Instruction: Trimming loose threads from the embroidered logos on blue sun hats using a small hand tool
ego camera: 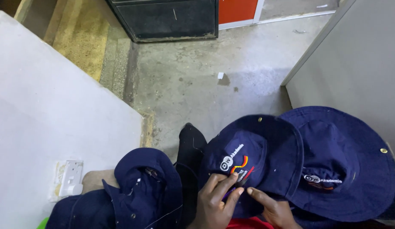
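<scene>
A navy bucket hat [265,148] with an embroidered white, red and yellow emblem lies on my lap in the head view. My left hand [214,203] pinches a small dark tool with a purple part [237,186] against the hat's emblem. My right hand [276,210] holds the hat's front brim, its fingertips touching those of the left. A second navy bucket hat [346,169] lies to the right, partly under the first. A third navy hat [142,186] sits crumpled at the lower left.
A white wall [49,118] with a white socket [71,177] rises on the left. A grey panel [358,59] stands at the right. A concrete floor [206,76] lies ahead, with a black cabinet [167,19] at the far end. A black cloth [189,148] lies between the hats.
</scene>
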